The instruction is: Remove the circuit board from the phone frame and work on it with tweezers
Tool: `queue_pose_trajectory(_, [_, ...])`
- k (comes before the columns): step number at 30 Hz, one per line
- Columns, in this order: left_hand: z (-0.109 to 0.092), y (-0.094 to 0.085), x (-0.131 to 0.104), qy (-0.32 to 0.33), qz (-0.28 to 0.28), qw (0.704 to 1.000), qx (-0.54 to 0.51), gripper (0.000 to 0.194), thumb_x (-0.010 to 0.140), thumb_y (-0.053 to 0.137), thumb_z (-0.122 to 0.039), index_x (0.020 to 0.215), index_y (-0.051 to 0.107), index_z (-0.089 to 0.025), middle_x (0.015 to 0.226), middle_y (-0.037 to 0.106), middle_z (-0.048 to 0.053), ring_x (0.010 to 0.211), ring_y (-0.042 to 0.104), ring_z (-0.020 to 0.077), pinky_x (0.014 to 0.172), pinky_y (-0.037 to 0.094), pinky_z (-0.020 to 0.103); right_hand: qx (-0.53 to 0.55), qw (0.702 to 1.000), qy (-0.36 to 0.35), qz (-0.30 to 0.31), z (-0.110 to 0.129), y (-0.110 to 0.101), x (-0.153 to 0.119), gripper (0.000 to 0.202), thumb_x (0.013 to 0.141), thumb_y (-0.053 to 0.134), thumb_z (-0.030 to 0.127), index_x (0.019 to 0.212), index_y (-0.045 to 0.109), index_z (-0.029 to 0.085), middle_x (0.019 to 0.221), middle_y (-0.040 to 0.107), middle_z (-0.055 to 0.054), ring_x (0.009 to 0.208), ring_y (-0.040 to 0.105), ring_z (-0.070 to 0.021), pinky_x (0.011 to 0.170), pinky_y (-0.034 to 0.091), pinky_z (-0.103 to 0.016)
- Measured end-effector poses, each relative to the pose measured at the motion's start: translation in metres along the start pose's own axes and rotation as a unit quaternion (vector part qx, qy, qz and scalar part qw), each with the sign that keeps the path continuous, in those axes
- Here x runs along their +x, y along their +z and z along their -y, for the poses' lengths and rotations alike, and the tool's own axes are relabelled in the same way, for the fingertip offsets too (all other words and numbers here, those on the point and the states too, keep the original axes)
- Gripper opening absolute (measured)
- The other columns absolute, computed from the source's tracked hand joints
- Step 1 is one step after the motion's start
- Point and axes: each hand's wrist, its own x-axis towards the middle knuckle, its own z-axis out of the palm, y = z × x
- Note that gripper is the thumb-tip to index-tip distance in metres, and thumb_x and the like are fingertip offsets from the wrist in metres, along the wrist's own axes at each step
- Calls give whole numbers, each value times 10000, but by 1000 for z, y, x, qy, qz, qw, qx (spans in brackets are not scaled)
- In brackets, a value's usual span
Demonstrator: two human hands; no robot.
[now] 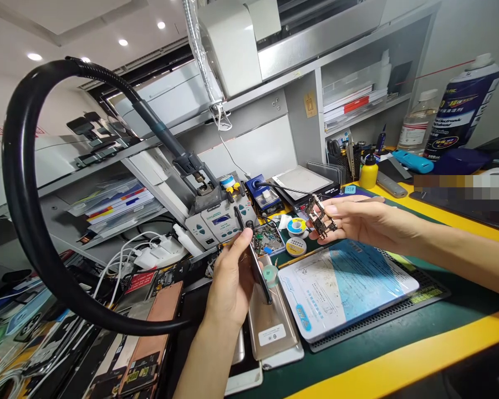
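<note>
Head view, dark bracket [317, 220], between right fingers [336, 209]

The phone [260, 271] is black, the package [345, 291] blue and white, the mat [336, 357] dark green.

Just the one cam here, worn on the head, so you get a wearer's-eye view — looking forward and down over the table [468, 330]. The left hand [229, 274] sits just below mid-frame and the right hand [353, 219] off to its right, both pretty close to the lens. It's a wide shot: ceiling lights [123, 42] sneak in top left, shelves [360, 125] sit behind, black hose [19, 166] looms large at left. Whole view's tilted too — shelf lines climb rightward.
</note>
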Motion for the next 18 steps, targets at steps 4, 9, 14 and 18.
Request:
queue_pose_trajectory(4, [2, 3, -3, 109, -14, 993, 41, 461, 737, 862, -191, 1132, 624, -203, 924, 730, 13, 723, 681, 117, 635, 564, 200, 1, 1000, 5, 3, -2, -1, 0, 291, 790, 821, 377, 973, 748, 163, 1018, 781, -127, 898, 757, -248, 832, 641, -357])
queue_pose_trajectory(9, [7, -1, -3, 180, -31, 977, 112, 605, 724, 896, -245, 1247, 593, -236, 991, 746, 24, 891, 706, 159, 778, 575, 243, -2, 1000, 13, 15, -5, -2, 1, 273, 816, 801, 373, 968, 732, 156, 1081, 769, -144, 912, 750, -252, 842, 632, -366])
queue_pose_trajectory(14, [12, -5, 0, 222, -51, 961, 158, 727, 713, 910, -303, 1330, 526, -262, 970, 731, 4, 909, 701, 160, 776, 560, 235, -3, 1000, 15, 19, -5, -2, 0, 278, 814, 807, 371, 968, 745, 149, 1059, 771, -143, 907, 752, -256, 843, 631, -364])
queue_pose_trajectory(18, [12, -5, -3, 246, -62, 950, 185, 783, 689, 926, -313, 1341, 494, -276, 925, 709, -22, 875, 687, 142, 772, 536, 217, 0, 1000, 17, 22, -6, -2, 0, 283, 807, 815, 357, 999, 756, 157, 1030, 776, -128, 882, 753, -237, 831, 632, -346])
